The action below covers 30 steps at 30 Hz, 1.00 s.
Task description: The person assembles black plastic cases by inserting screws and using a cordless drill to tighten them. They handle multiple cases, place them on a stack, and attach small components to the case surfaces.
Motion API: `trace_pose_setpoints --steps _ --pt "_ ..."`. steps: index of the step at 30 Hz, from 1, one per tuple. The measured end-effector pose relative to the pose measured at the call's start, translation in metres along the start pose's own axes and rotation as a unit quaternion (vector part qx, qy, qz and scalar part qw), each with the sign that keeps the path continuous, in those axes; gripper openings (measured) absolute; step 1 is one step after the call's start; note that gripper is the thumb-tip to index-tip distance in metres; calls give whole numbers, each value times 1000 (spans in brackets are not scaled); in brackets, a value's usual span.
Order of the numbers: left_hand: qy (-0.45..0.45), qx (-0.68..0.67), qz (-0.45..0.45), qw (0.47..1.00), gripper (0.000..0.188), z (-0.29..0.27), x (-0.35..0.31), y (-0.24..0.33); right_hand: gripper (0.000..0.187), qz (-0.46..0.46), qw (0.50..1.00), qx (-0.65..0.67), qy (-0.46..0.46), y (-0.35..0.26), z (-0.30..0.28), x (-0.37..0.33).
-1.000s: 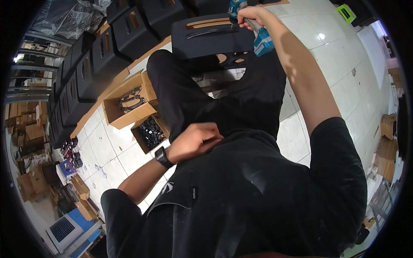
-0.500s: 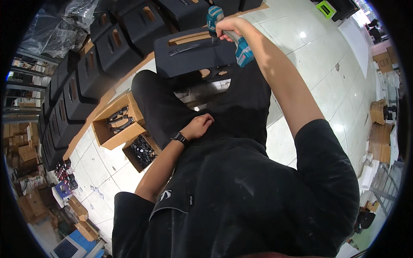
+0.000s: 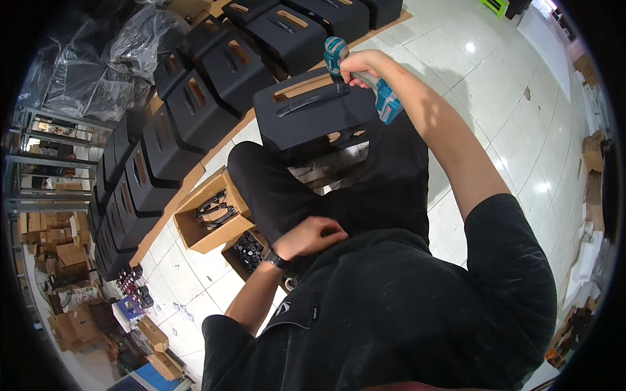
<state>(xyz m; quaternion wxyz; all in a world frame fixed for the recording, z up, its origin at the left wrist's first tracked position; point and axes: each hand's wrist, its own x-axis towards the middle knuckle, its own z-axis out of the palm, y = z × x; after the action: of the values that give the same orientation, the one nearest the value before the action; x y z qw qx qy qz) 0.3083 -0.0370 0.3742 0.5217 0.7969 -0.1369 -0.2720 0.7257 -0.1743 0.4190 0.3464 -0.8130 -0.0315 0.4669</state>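
Observation:
My right hand (image 3: 364,68) is closed around the grip of a teal cordless driver (image 3: 336,55). The driver's bit points down at the near right end of a black strap handle (image 3: 312,101). That handle lies on top of a black cabinet (image 3: 274,130) with a long cutout, standing just beyond my knees. My left hand (image 3: 310,236), with a dark watch on its wrist, hovers over my lap. Its fingers are loosely curled, and whatever is inside them is hidden.
Left of my leg, a cardboard box (image 3: 202,242) holds several black strap handles, and a smaller box (image 3: 244,255) holds small dark parts. Rows of similar black cabinets (image 3: 195,107) stand on cardboard at the left and back. Clear plastic sheeting (image 3: 140,45) lies at far left.
The view has shifted, so everything sits lower and further right. My left hand has lifted slightly from my lap. The driver stays at the same end of the handle.

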Motion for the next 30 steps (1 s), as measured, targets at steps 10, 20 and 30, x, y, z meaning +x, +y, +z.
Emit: trace_pose_setpoints --steps 10,20,30 --pt "64 -99 42 992 31 21 -16 4 12 -12 1000 -11 -5 -4 4 -9" --pt "141 156 133 969 29 9 -3 25 14 -14 1000 -12 10 2 7 1" --pt "148 -147 -9 978 21 8 -10 -18 11 -30 999 -32 33 6 8 -1"
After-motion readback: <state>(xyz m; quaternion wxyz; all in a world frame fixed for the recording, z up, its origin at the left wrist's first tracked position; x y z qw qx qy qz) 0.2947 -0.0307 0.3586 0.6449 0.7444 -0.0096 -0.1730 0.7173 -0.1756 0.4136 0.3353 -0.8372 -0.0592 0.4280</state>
